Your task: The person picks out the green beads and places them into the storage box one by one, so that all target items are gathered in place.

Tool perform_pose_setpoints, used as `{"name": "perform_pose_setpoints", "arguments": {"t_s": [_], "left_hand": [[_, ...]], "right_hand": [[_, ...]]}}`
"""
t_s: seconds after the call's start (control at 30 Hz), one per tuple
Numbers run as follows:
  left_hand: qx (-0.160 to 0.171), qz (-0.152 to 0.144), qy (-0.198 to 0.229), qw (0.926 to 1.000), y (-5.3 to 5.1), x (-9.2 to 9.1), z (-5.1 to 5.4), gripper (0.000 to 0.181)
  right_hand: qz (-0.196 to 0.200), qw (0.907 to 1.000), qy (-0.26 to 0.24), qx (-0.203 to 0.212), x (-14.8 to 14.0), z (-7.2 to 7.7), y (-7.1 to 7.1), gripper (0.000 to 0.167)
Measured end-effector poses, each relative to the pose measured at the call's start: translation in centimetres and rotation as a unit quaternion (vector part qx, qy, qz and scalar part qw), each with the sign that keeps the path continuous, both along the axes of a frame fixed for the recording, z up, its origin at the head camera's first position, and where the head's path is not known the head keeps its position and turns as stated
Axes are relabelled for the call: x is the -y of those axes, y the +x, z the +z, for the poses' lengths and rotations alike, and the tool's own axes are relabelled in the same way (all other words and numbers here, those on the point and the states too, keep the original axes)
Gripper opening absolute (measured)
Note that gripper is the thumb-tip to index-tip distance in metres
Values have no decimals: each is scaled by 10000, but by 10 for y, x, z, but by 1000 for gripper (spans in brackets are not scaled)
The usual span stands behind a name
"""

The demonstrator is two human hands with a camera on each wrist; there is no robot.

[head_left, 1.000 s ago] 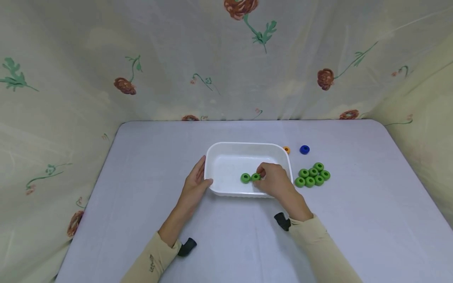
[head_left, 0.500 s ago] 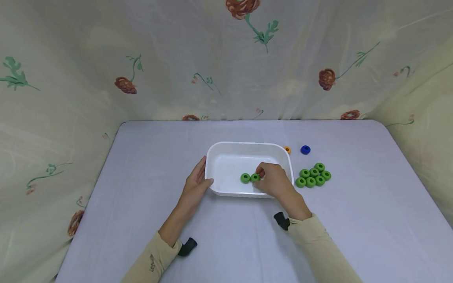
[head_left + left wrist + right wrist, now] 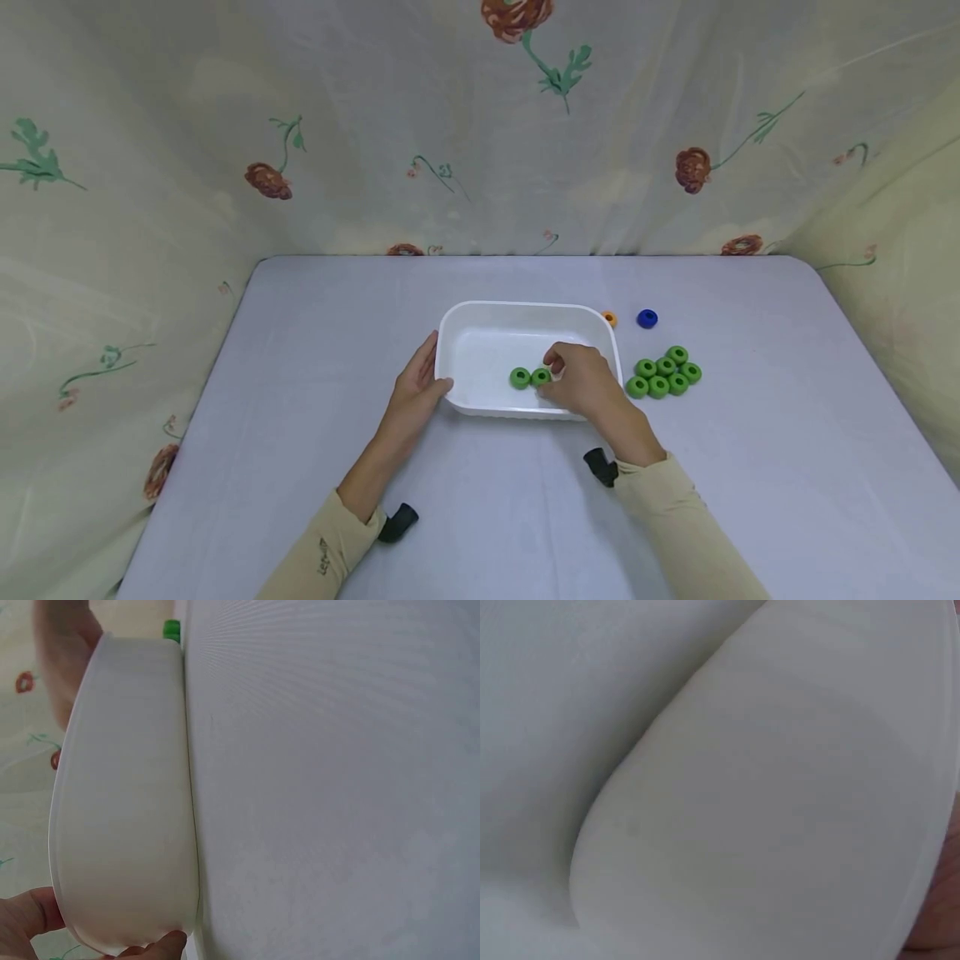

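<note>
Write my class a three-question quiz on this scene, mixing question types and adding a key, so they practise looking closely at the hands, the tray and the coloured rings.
1. True or false: the left hand grips the white tray.

2. In the head view, which is partly hidden behind a corner of the white tray?
A. the blue ring
B. the orange ring
C. the left hand's sleeve

3. How many green rings lie inside the white tray?

Key
1. True: the thumb is at its rim, with fingers against its side.
2. B.
3. Two, side by side.
</note>
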State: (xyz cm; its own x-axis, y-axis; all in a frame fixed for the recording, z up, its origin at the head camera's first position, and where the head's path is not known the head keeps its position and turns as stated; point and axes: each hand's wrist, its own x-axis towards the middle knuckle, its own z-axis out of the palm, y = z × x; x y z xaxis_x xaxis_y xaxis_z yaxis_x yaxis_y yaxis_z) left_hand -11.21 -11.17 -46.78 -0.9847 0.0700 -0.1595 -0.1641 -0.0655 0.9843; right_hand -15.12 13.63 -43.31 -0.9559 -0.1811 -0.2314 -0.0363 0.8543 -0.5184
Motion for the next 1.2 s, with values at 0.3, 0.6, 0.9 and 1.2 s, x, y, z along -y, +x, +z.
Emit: {"name": "perform_pose_setpoints", "arguments": {"t_s": [0.3,0.6,0.9,1.2], "left_hand": [[23,-8,12,10000,0,0,-2,76],[22,10,104,9999,0,0,-3,76],[39,10,114,9999,1,0,-2,76],[23,-34,75,10000,1,1,-1,76]], "right_hand": [[-224,9942,-577,-883,-14,8,12,29],[-578,9764,-1492,-1452,-25,8,37,25],[-1641,9632,-1497,-1516,-69,2,49,28],[-2497,9487,-1565,-1144,-97,-18,60,33]]}}
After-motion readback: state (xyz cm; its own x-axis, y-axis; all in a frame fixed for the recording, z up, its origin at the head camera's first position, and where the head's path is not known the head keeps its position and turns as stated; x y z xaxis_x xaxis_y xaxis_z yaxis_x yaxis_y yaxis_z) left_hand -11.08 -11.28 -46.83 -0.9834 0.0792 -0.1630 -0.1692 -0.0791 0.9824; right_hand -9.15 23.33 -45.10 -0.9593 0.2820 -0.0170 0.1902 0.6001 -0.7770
